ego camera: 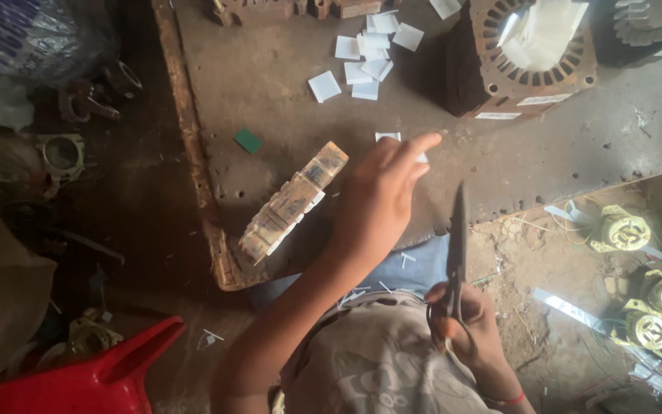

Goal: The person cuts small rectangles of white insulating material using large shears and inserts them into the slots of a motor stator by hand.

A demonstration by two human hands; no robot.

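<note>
Overhead, going left to right: a red plastic jug [93,376] is sitting on the dirt floor [139,207], and a worn wooden block [293,203] edged with white slips is lying near the counter [270,92] edge. I am reaching my left hand [381,195] over the counter, fingers spread and holding nothing, my fingertip nearing a small white paper square [387,137]. More white paper squares [369,57] are lying scattered further back, with a green scrap [247,140] apart from them. I am judging the square to be light, thin and easily creased, best pinched by an edge. My right hand [461,318] is clamped on the handles of dark scissors [456,245], blades together and pointing up. At the far right of the counter, a rusty motor stator [522,57] is holding folded white paper pieces in its hollow core. Small yellow-green motors [653,299] are lying on the ground at right.
</note>
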